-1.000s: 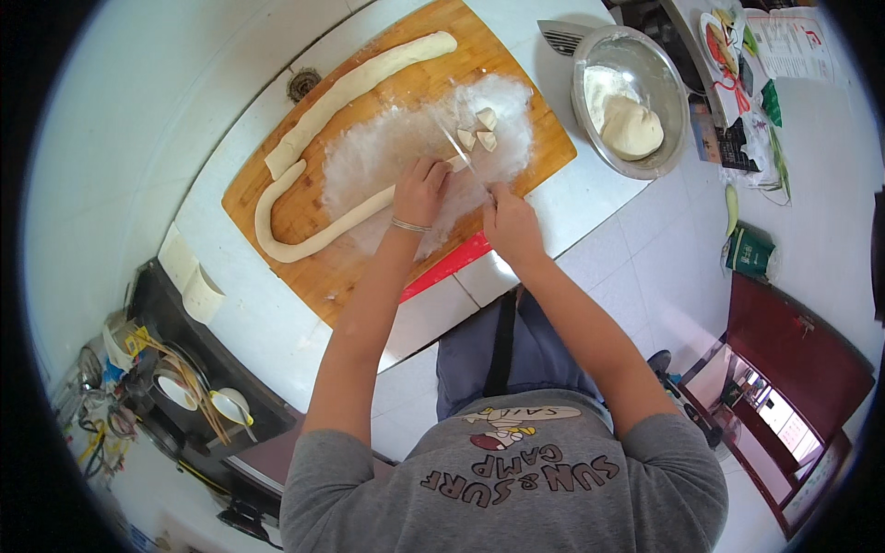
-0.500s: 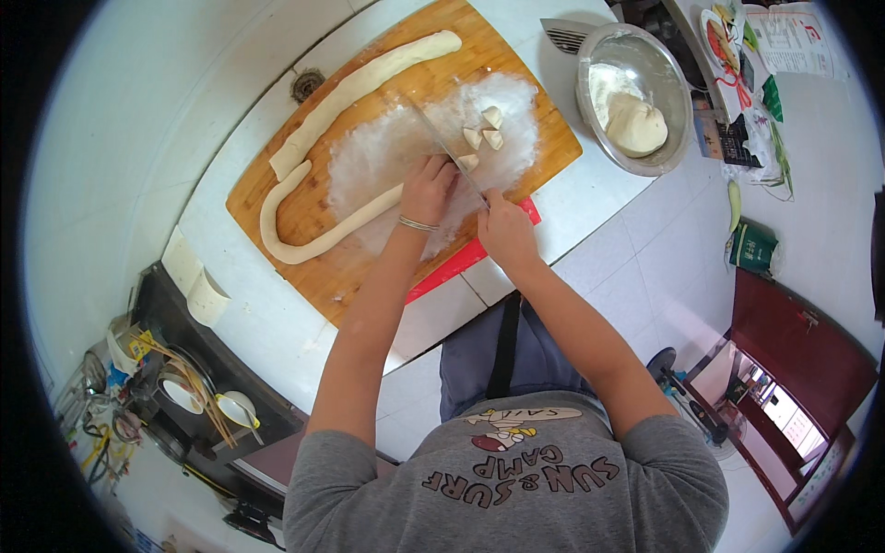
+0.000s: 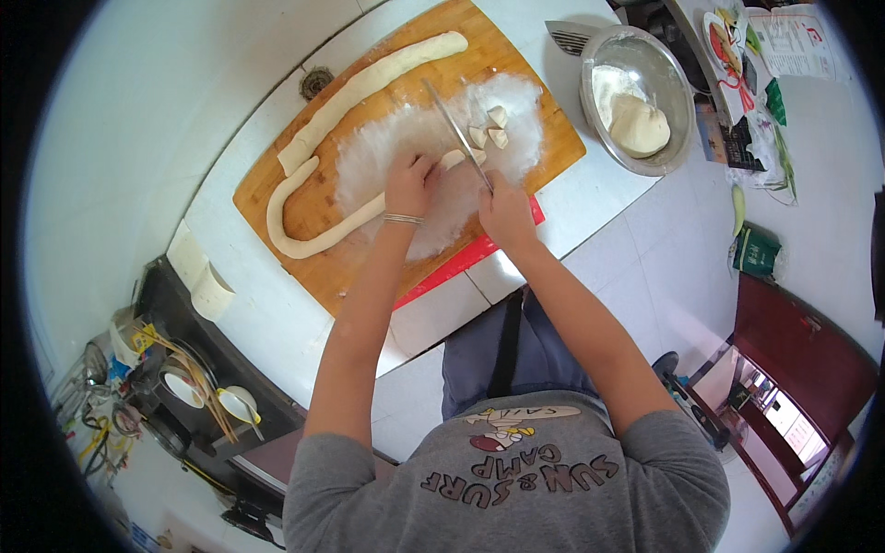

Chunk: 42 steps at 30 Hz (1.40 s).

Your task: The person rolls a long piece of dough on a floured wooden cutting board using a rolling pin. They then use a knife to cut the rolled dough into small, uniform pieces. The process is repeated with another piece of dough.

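A thin dough rope [image 3: 323, 241] curves in a U across the floured wooden board [image 3: 253, 195]. My left hand [image 3: 410, 187] is closed over the rope with fingers curled. Gripped by its handle in my right hand [image 3: 507, 214] is a knife [image 3: 449, 122], its blade crossing the rope near the right end. A short bit of dough lies just right of the blade, partly hidden by it. Beyond it are small cut dough pieces [image 3: 499, 138] on the flour. Along the board's far side stretches a thicker dough strip [image 3: 373, 81].
At the right, a metal bowl [image 3: 684, 111] holds a dough ball [image 3: 640, 127] and flour. A slotted metal tool [image 3: 567, 37] lies beside it. Something flat and red [image 3: 447, 274] shows under the board's near edge. Bowls and chopsticks [image 3: 217, 405] sit at lower left.
My left hand has slid left along the rope, away from the blade, leaving a stretch of rope bare between them. The view has shifted slightly; the knife stays across the rope.
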Tool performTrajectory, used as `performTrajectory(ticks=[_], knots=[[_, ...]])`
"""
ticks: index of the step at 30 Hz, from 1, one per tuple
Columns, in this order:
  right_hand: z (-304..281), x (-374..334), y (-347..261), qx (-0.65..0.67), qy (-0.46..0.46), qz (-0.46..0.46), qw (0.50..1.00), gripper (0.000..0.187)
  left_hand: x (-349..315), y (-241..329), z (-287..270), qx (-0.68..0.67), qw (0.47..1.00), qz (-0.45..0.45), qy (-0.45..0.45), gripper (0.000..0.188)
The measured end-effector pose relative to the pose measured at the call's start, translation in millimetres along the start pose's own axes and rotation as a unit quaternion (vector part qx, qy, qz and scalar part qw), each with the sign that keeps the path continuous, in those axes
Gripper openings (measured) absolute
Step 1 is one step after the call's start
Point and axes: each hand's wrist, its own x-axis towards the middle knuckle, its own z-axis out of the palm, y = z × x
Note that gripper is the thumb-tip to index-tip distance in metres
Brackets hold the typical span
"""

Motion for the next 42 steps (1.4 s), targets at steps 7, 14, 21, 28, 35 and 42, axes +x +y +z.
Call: performTrajectory(ticks=[7, 14, 21, 28, 35, 42], knots=[[-0.3, -15.9, -16.0, -0.051, -0.040, -0.002, 0.998, 0.019, 4.2, -6.0, 2.3, 0.015, 0.999, 0.032, 0.021, 0.013], [10.5, -10.4, -13.7, -0.103, -0.072, 0.031, 0.992, 0.021, 0.9, -7.4, 2.4, 0.014, 0.998, 0.040, 0.035, 0.013], [10.5, 13.3, -19.2, -0.067, -0.073, 0.062, 0.993, 0.022, -14.8, -5.8, -19.3, 0.105, 0.990, 0.095, -0.003, 0.023], [-9.0, -10.7, 4.0, -0.040, -0.023, -0.001, 0.999, 0.022, -43.6, 10.5, 3.9, 0.057, 0.988, 0.143, 0.018, 0.023], [-10.5, -48.6, -2.7, -0.051, -0.034, -0.007, 0.998, 0.016, -44.9, 25.8, 20.2, 0.067, 0.991, 0.112, 0.025, 0.019], [-3.6, -50.7, 0.6, -0.067, -0.030, 0.007, 0.997, 0.015, -41.4, 24.6, 17.7, 0.041, 0.992, 0.120, 0.009, 0.019]])
